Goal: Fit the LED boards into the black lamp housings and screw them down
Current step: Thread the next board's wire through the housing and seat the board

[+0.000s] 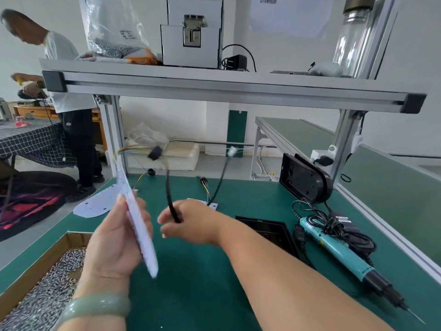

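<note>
Two hands, both full. The left hand (117,237) has its fingers and thumb clamped on a white LED board (140,225) around its middle. The board sits almost edge-on to the camera, tilted with its top leaning away to the left, held up off the green bench (195,283). It's a thin, flat, pale plate with a rounded lower end. It's kinda motion-blurred, so I can't make out any LEDs on it.

From the board's top end a bunch of thin coloured wires (130,149) loops right into a small black block (155,152). A black cable (170,194) drops from that block into the right hand (191,223), just right of the board, and those fingers are closed round the cable.

Everything else, going off that held board:
- Just behind it to the left, a second white board (95,204) lies flat on the bench, same rounded shape, with a few small holes showing.
- Well to the right, a flat black housing (269,230) lies on the bench.
- Further right and back, another black housing (305,177) stands leaning, open side facing this way.
- Furthest right, a teal electric screwdriver (341,252) lies with its black cord bundled on top, tip pointing toward the near corner.
- Down to the left, a cardboard box (35,266) is full of small silvery screws.
- Right below it, a green bangle (95,306) sits on the left wrist.
</note>
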Demonstrator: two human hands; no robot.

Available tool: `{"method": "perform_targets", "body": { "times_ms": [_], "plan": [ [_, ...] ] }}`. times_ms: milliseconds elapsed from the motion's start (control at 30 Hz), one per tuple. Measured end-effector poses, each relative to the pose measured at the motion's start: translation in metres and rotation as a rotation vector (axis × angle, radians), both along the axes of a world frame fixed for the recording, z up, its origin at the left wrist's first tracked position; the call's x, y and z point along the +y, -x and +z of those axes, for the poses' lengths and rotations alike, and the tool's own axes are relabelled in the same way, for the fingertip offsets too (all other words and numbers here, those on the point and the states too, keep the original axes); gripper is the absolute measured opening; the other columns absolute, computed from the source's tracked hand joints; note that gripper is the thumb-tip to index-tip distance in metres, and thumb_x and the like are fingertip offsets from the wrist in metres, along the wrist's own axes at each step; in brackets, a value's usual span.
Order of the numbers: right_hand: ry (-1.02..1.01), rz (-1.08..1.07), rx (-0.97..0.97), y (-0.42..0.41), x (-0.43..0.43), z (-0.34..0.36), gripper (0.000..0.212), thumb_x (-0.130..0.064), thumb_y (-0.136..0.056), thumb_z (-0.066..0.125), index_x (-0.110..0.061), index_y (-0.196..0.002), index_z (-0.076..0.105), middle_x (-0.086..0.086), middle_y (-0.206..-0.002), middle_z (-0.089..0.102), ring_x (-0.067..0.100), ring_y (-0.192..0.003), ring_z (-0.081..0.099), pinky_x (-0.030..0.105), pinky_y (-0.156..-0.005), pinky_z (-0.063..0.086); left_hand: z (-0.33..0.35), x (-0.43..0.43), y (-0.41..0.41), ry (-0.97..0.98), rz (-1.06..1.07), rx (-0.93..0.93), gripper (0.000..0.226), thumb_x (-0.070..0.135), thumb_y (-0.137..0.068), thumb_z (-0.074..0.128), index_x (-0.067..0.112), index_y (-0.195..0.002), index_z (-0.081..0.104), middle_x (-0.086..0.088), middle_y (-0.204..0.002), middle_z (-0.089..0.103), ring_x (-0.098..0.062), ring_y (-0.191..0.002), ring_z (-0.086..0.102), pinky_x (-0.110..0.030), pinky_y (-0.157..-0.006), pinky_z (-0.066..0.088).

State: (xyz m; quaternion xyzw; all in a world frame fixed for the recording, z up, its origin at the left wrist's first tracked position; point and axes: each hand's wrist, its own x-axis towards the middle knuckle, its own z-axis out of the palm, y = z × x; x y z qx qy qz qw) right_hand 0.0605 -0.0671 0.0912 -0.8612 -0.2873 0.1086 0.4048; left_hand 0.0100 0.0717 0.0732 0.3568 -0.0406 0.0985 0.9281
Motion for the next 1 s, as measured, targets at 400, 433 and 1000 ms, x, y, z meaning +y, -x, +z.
{"method": "perform_targets", "body": {
  "times_ms": [400, 433, 1000],
  "plan": [
    [-0.787, -0.54, 0.488, 0.0, -0.037, 0.025, 0.024, -0.02, -0.1, 0.038, -0.017, -0.082, 0.053, -0.006, -0.05, 0.044, 0.009, -0.041, 0.045, 0.037, -0.062, 0.051, -0.03, -0.011, -0.021, -0.056, -0.074, 0.173, 0.022, 0.015, -0.091, 0.048, 0.013, -0.09, 0.07, 0.0, -0.077, 0.075, -0.012, -0.066, 0.072, -0.032, -0.054, 0.059],
    [-0.846, -0.534, 0.577, 0.002, -0.041, 0.034, 0.026, -0.017, -0.1, 0.035, -0.016, -0.079, 0.051, -0.006, -0.047, 0.041, 0.009, -0.038, 0.042, 0.042, -0.063, 0.052, -0.031, -0.014, -0.02, -0.093, -0.106, 0.15, 0.024, 0.016, -0.085, 0.051, 0.012, -0.084, 0.075, -0.002, -0.078, 0.075, -0.013, -0.066, 0.072, -0.032, -0.054, 0.059],
    [-0.849, -0.68, 0.491, 0.026, -0.13, 0.036, 0.033, -0.042, -0.103, 0.037, -0.013, -0.1, 0.053, 0.011, -0.093, 0.067, 0.027, -0.079, 0.068, 0.035, -0.065, 0.054, -0.039, -0.02, -0.029, -0.541, 0.266, 0.163, 0.04, 0.038, -0.094, 0.053, -0.001, -0.092, 0.056, -0.011, -0.084, 0.061, -0.023, -0.075, 0.056, -0.039, -0.073, 0.047]
  ]
}}
